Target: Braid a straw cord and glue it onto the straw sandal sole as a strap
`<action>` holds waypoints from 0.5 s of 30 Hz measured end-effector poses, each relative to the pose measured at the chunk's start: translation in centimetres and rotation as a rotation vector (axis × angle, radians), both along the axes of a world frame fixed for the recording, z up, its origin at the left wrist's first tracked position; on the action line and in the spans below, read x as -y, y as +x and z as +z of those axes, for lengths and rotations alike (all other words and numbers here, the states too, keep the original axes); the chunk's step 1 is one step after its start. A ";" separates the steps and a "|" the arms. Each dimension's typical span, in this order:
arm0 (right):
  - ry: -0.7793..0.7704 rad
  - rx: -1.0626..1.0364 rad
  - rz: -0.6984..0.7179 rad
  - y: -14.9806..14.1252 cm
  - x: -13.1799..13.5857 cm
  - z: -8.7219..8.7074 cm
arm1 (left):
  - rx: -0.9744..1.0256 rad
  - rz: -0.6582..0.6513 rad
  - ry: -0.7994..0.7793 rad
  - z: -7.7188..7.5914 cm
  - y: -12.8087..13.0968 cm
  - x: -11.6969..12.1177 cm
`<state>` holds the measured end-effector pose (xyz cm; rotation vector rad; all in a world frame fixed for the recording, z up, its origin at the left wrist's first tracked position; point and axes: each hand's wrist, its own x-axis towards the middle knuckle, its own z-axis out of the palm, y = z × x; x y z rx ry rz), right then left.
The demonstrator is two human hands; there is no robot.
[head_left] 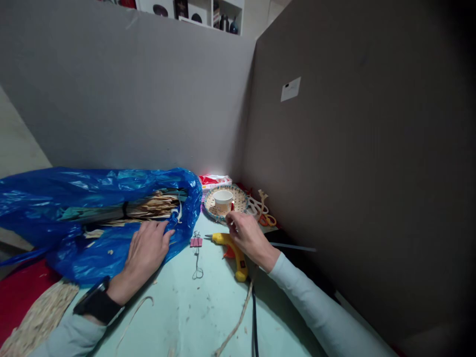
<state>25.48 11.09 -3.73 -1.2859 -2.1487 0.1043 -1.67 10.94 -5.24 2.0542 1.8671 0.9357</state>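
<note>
Grey partitions (148, 89) enclose a pale green tabletop (178, 307), bare in front, crowded toward the corner. We list:

Item: blue plastic bag (111, 253), at left, lying open around dried fibre strips (156, 206) bound by a black band.
Item: left hand (147, 248), laid on the bag's near side, fingers loosely bent; we cannot tell whether they pinch the film.
Item: right hand (251, 235), above the hot-glue gun (241, 267), fingers curled toward the thumb at the woven tray's near rim; any hold is hidden from us.
Item: woven tray (241, 194), carrying a white cup (223, 198).
Item: pink binder clip (196, 242), left of the gun's nozzle.

Step, as we judge: gathering materials, the bag steadied meanwhile. Next move, we reckon, calls for a fine fingertip pinch beside the cup, lifted clear of nozzle and tray rim.
</note>
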 end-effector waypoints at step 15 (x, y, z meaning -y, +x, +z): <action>0.682 -0.067 0.624 -7.1 9.8 2.3 | 0.883 -0.524 -0.541 6.6 4.5 7.9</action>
